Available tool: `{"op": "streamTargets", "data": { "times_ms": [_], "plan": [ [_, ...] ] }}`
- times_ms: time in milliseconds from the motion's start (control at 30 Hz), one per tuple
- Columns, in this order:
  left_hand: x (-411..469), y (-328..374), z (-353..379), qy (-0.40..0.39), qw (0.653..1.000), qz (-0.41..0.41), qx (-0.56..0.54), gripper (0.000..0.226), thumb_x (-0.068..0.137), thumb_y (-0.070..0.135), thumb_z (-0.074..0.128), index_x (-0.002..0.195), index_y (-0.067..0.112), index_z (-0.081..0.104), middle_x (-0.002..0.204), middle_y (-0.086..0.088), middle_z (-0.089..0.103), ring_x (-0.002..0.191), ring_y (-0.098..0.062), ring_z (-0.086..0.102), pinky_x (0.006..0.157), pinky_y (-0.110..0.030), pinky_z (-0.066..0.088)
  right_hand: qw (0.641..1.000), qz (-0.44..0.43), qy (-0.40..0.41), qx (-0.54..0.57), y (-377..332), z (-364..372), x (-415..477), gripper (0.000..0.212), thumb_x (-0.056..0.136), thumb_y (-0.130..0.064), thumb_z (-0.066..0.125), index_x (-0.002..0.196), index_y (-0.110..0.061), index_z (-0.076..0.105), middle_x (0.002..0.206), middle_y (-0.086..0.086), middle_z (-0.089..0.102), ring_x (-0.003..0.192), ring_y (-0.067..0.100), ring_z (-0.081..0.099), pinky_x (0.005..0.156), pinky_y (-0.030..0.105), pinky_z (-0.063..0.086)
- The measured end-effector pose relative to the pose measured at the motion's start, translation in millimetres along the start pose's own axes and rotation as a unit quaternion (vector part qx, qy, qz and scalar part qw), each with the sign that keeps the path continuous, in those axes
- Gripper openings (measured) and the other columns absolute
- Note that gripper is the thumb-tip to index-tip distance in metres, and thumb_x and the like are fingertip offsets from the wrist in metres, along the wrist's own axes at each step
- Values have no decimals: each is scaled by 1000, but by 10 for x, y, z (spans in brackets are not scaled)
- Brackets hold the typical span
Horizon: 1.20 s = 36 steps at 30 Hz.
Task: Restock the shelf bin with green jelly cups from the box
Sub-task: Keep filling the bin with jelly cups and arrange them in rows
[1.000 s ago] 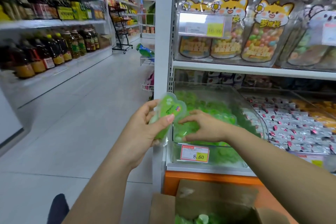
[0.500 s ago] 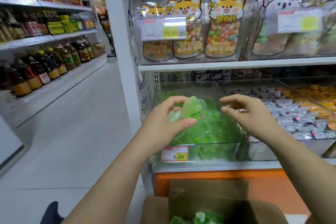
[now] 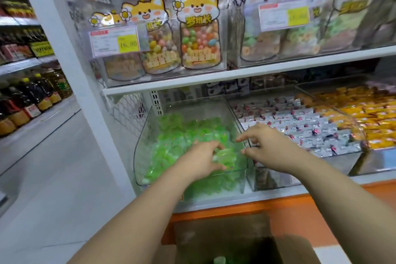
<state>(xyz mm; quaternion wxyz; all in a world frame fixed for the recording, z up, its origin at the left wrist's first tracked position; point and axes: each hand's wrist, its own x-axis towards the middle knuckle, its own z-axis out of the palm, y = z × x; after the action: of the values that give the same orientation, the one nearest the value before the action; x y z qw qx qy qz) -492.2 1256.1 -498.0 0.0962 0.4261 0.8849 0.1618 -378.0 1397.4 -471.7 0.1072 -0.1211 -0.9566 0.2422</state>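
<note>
A clear plastic shelf bin [image 3: 147, 126] holds a heap of green jelly cups [image 3: 182, 135]. My left hand [image 3: 201, 161] reaches over the bin's front rim, its fingers curled round a green jelly cup [image 3: 225, 156] just above the heap. My right hand [image 3: 263, 146] hovers at the bin's right wall, fingers loosely spread and holding nothing. An open cardboard box [image 3: 235, 238] stands below on the floor, with a bit of green [image 3: 218, 260] showing at its bottom edge.
Right of the green bin are bins of silver-wrapped sweets [image 3: 300, 126] and yellow-wrapped sweets [image 3: 368, 118]. The shelf above [image 3: 235, 75] carries candy bags with price tags. A white upright post [image 3: 70, 70] stands left; an aisle with bottles [image 3: 27, 98] lies beyond.
My left hand has moved forward and down into the bin with the jelly cup. My right hand has dropped lower beside it. The view has shifted right and closer to the shelf.
</note>
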Motion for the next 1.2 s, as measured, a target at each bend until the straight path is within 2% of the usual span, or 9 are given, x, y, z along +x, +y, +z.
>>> {"op": "streamTargets", "data": {
  "times_ms": [167,300,433,633,767,933,1067,1133,1200],
  "plan": [
    [-105,-59,-150,-12,999,41,2,62,82,28,71,137,26,43,134,-3,47,125,-16,43,102,-20,29,1000,-8,-11,8,22,76,20,24,83,-25,68,106,-26,68,117,2,45,112,15,49,84,13,29],
    [-240,-127,-249,2,998,59,-9,62,82,25,71,137,29,43,140,2,42,129,-11,38,101,-13,22,999,19,-1,-29,-43,171,37,21,78,-32,72,99,-27,69,135,7,40,128,21,39,101,29,35],
    [-325,-164,-312,19,998,62,5,57,84,23,68,135,31,45,139,6,42,128,-7,38,94,-6,19,997,35,17,-63,-132,234,37,7,80,-30,69,85,-25,69,131,9,44,130,24,37,101,32,36],
    [-360,-155,-305,80,995,65,8,42,87,28,64,128,30,53,130,7,51,118,-7,48,101,-19,32,998,24,45,-40,-126,160,87,10,80,-32,70,71,-31,65,143,6,39,134,21,32,104,37,33],
    [-385,-58,-271,170,976,60,-120,29,86,26,65,115,31,60,106,13,60,88,1,59,76,-14,44,990,-43,127,45,-194,100,95,13,83,-25,68,75,-28,58,117,1,56,114,22,48,95,31,37],
    [-443,46,-265,218,924,20,-315,12,87,15,65,89,26,59,79,2,60,68,-14,66,61,-28,52,972,-57,117,194,-350,79,0,9,88,-17,61,80,-18,57,70,-9,58,59,12,53,57,20,41],
    [-446,31,-210,217,837,-35,-501,8,89,7,60,84,12,58,77,-2,56,62,-6,62,61,-20,54,929,-11,135,344,-441,186,26,10,86,-11,64,83,-19,59,78,-7,62,59,5,62,66,24,53],
    [-435,14,-192,216,765,-64,-604,5,90,6,58,86,9,57,80,-8,57,69,-11,61,63,-19,55,898,28,132,419,-494,285,42,14,83,-12,68,91,-16,58,84,1,64,67,16,67,70,31,56],
    [-424,-2,-194,209,727,-71,-650,3,91,5,57,88,7,55,80,-10,58,70,-13,63,64,-19,56,873,64,111,470,-549,397,64,22,82,-11,69,100,-8,55,84,11,66,69,24,67,69,34,57]
  ]
}}
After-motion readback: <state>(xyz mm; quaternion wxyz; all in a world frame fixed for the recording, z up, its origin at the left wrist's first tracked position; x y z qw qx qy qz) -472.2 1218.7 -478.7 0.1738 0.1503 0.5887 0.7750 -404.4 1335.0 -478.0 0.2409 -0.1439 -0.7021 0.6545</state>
